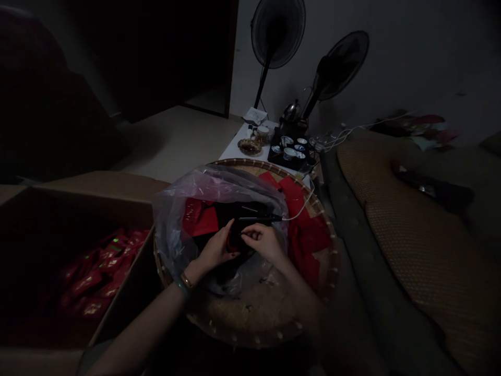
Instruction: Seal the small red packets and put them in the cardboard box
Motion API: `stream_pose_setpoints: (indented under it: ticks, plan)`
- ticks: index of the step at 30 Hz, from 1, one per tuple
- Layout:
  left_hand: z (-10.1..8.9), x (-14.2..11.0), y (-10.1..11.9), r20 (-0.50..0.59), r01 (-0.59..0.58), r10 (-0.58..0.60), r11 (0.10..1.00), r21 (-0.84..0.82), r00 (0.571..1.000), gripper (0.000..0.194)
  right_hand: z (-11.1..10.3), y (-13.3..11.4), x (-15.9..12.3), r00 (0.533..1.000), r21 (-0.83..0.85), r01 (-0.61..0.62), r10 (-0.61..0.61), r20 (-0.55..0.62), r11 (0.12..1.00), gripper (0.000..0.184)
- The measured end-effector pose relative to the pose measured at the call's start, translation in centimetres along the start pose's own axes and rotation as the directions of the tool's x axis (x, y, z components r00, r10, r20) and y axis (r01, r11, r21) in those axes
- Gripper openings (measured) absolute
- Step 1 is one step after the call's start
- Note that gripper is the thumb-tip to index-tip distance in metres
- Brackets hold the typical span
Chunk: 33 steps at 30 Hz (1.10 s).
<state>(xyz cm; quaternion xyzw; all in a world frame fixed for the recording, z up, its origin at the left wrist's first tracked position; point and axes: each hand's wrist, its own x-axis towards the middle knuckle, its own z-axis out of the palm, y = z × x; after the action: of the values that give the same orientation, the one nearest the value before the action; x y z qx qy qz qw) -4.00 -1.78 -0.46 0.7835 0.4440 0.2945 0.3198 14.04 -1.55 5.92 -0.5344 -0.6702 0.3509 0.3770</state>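
Note:
In the dim light, my left hand (pixel 215 248) curves around a dark thing with a reddish edge, its kind too dark to make out. Close beside it, my right hand (pixel 262 240) has thumb and fingers pinched together; whatever they hold is too small to name. Both hands are over a clear plastic bag (pixel 168 219) spread on a round woven bamboo tray (pixel 274 326). A black device (pixel 258 218) with a white cord (pixel 301 211) lies just beyond my fingers. Red packets (pixel 201 222) rest inside the bag at the left, and red pieces (pixel 311 235) lie on the tray's right side.
A cardboard box (pixel 94 180) of shiny red packets (pixel 94 282) stands at the left. Beyond the tray, a white table (pixel 230 151) bears cups (pixel 289 153) and a kettle (pixel 290 111). Two fans (pixel 277 31) stand behind. A sofa with a woven mat (pixel 407 224) is at the right.

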Motion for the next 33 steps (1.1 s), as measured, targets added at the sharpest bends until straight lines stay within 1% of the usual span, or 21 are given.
stream_pose_setpoints:
  ticks: [3,6,8,10,13,14,15,18,21,23,24,26,28,29,31,33]
  plan:
    - [0.0,0.0,0.1,-0.008,0.001,-0.001,1.000,-0.001,1.000,0.102,0.7,-0.8,0.0,0.999,-0.015,0.034,-0.033,0.030,0.999,0.020]
    - [0.0,0.0,0.1,-0.014,0.006,-0.006,1.000,0.001,1.000,0.102,0.7,-0.5,-0.1,1.000,-0.009,0.011,-0.011,0.003,1.000,0.022]
    - [0.1,0.0,0.0,-0.017,0.001,-0.001,1.000,-0.004,1.000,0.103,0.6,-0.2,-0.3,1.000,-0.037,0.010,-0.010,-0.010,0.999,0.022]
    - [0.2,0.0,-0.2,-0.024,-0.013,0.013,1.000,-0.014,1.000,0.102,0.7,0.2,-0.6,1.000,-0.073,0.022,-0.021,0.021,0.997,0.027]
    - [0.4,-0.1,-0.6,-0.021,-0.029,0.028,0.999,-0.020,0.999,0.101,1.6,0.5,-0.8,0.993,-0.102,0.059,-0.048,0.109,0.993,0.040]
    - [0.5,-0.1,-0.7,-0.016,-0.032,0.032,0.999,-0.019,0.999,0.101,1.9,0.6,-0.8,0.989,-0.109,0.083,-0.069,0.129,0.991,0.038]
    - [0.5,-0.1,-0.8,-0.010,-0.035,0.034,0.999,-0.018,0.999,0.101,2.2,0.6,-0.7,0.986,-0.118,0.111,-0.094,0.139,0.987,0.033]
    - [0.5,-0.2,-0.8,-0.004,-0.026,0.026,1.000,-0.009,1.000,0.102,2.6,0.7,-0.4,0.983,-0.148,0.163,-0.148,0.110,0.975,0.013]
    - [0.3,-0.1,-0.7,0.007,-0.014,0.014,1.000,-0.008,1.000,0.105,2.1,0.4,-0.4,0.991,-0.154,0.130,-0.129,0.021,0.979,0.012]
    - [0.3,-0.1,-0.5,0.006,-0.007,0.007,1.000,-0.015,1.000,0.104,1.7,0.1,-0.8,0.990,-0.190,0.140,-0.143,-0.004,0.972,0.011]
    - [0.2,-0.1,-0.5,0.005,-0.006,0.006,1.000,-0.020,1.000,0.102,1.6,0.0,-1.0,0.986,-0.233,0.166,-0.167,0.015,0.958,0.013]
    - [0.2,-0.1,-0.4,0.004,0.006,-0.006,1.000,-0.024,1.000,0.099,1.7,-0.1,-1.5,0.973,-0.340,0.229,-0.209,0.093,0.912,0.019]
    - [0.2,-0.1,-0.3,0.000,0.027,-0.027,0.999,-0.020,1.000,0.098,1.9,0.2,-1.8,0.966,-0.407,0.254,-0.208,0.154,0.877,0.013]
    - [0.2,-0.1,-0.2,-0.004,0.041,-0.041,0.999,-0.016,0.999,0.100,2.0,0.5,-1.7,0.968,-0.405,0.244,-0.196,0.155,0.881,0.009]
    - [0.1,0.0,-0.2,-0.012,0.075,-0.075,0.997,-0.018,0.997,0.100,1.7,1.1,-1.4,0.978,-0.336,0.203,-0.178,0.105,0.920,0.010]
    - [0.0,0.1,-0.2,-0.002,0.121,-0.121,0.992,-0.044,0.993,0.093,0.8,1.6,-1.0,0.987,-0.239,0.159,-0.155,0.034,0.958,0.011]
